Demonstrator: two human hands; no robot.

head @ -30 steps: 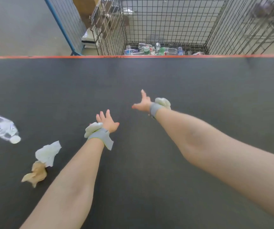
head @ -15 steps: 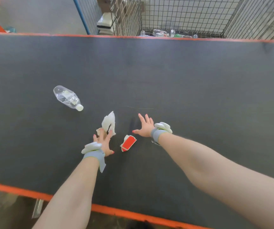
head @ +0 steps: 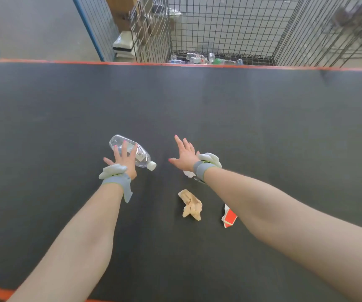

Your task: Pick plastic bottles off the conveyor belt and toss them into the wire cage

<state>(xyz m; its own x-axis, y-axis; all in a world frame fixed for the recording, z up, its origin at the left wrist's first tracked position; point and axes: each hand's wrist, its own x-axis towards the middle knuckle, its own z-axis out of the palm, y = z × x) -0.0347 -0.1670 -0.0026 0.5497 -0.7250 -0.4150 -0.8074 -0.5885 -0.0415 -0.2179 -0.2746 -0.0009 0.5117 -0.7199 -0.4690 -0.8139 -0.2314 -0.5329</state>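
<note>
While one plastic bottle point(head: 143, 159) is covered on the conveyor belt point(head: 263, 127) by the flat-fingered left hand point(head: 124, 162), the right hand point(head: 185, 156) is held spread, empty — three scraps point(head: 191, 204), bare belt to orange edge point(head: 219, 65), one wire cage point(head: 219, 29) beyond.

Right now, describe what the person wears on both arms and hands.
No sleeves or gloves: both forearms are bare. The left hand and right hand have pink-painted nails. The left wrist band and right wrist band are grey, each topped by a pale moulded piece. A loose grey strap end trails from the left one.
</note>
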